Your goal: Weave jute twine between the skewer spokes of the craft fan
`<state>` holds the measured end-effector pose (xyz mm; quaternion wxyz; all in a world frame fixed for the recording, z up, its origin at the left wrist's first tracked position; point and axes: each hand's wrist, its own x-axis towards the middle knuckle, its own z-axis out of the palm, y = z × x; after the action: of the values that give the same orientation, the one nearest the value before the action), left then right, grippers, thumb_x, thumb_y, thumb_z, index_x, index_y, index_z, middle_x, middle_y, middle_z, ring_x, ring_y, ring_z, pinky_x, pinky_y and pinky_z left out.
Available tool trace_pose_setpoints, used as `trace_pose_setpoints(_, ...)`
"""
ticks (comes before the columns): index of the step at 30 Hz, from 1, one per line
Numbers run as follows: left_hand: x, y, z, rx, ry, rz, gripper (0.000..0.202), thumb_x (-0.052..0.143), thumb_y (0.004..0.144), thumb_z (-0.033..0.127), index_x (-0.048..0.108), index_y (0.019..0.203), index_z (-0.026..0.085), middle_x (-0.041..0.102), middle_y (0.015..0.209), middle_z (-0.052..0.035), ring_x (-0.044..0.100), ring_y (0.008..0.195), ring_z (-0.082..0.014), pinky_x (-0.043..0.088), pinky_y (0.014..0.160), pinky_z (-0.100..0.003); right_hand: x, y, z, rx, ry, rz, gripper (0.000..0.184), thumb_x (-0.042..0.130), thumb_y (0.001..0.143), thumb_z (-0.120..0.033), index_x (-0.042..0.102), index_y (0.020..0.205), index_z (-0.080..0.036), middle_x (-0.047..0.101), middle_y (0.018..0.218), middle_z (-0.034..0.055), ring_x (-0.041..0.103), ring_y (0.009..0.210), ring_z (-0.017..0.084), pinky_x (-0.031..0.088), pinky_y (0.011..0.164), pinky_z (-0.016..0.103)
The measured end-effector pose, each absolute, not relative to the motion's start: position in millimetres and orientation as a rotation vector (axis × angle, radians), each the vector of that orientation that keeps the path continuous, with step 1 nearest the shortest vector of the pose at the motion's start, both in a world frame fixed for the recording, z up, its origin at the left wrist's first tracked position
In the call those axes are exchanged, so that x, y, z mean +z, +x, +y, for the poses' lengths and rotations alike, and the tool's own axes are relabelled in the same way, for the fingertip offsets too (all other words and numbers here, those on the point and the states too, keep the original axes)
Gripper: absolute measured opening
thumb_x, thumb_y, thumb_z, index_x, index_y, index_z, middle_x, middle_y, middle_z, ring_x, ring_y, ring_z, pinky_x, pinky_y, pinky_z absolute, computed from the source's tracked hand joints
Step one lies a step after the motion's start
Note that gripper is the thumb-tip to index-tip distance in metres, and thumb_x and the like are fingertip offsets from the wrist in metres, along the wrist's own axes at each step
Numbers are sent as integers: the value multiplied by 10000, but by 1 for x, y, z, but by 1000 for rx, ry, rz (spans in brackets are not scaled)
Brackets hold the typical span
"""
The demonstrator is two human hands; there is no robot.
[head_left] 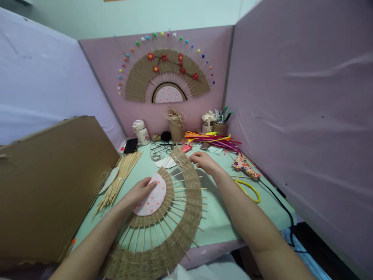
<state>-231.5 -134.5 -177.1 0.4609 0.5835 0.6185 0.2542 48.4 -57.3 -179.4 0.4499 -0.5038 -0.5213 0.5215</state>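
Note:
A large half-round woven fan (pixel 194 190) of brown twine on thin wooden sticks is tilted over the front of the table. Its centre is a white-pink half circle with red dots (pixel 153 198). My left hand (pixel 142 192) grips the fan there, thumb on top of the dotted piece and the other fingers hidden beneath. At the fan's far upper end, my right hand (pixel 204 161) is closed in a pinch at the outer woven edge, by a stick's tip. Bare stick ends poke out along the outer rim.
A bundle of sticks (pixel 122 177) and a cardboard sheet (pixel 55 186) are at left. Behind stand a white bottle (pixel 141 132) and a twine roll (pixel 175 126), beside colourful pipe cleaners (pixel 215 140). A corded, flower-patterned glue gun (pixel 246 168) lies right. A decorated fan (pixel 171 62) hangs behind.

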Motion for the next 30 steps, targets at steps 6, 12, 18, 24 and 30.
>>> trace_pose_setpoints(6, -177, -227, -132, 735, 1436, 1516, 485, 652, 639, 599, 583, 833, 160, 552, 635, 26, 480, 521, -131, 322, 472, -231, -182, 48, -55, 1366, -1148, -1278, 200, 661, 589, -335, 594, 689, -174, 553, 673, -14, 472, 657, 104, 321, 551, 218)
trace_pose_setpoints(12, -182, -233, -129, 729, 1475, 1497, 505, 622, 679, 608, 577, 879, 146, 558, 672, 14, 482, 543, -128, 323, 481, -226, -182, 50, -54, 1370, -1112, -1263, 212, 691, 568, -337, 596, 665, -174, 561, 646, -24, 451, 619, 94, 331, 574, 228)
trace_pose_setpoints(18, -177, -229, -131, 738, 1467, 1528, 484, 639, 653, 602, 574, 834, 158, 537, 620, 29, 455, 508, -121, 302, 460, -226, -184, 51, -52, 1391, -1067, -1237, 204, 708, 562, -323, 603, 651, -173, 560, 636, -23, 449, 610, 89, 335, 560, 214)
trace_pose_setpoints(24, -181, -233, -127, 742, 1434, 1540, 456, 662, 636, 586, 586, 811, 172, 538, 583, 39, 450, 470, -118, 282, 437, -225, -182, 51, -55, 1463, -1060, -1196, 149, 672, 599, -256, 638, 728, -188, 627, 747, 9, 499, 661, 101, 361, 562, 205)
trace_pose_setpoints(30, -179, -228, -110, 714, 1290, 1462, 495, 715, 618, 564, 590, 871, 157, 624, 659, 10, 537, 523, -130, 352, 463, -221, -178, 51, -52, 1482, -1030, -1106, 149, 660, 648, -298, 627, 758, -201, 621, 778, -1, 498, 689, 101, 351, 575, 196)
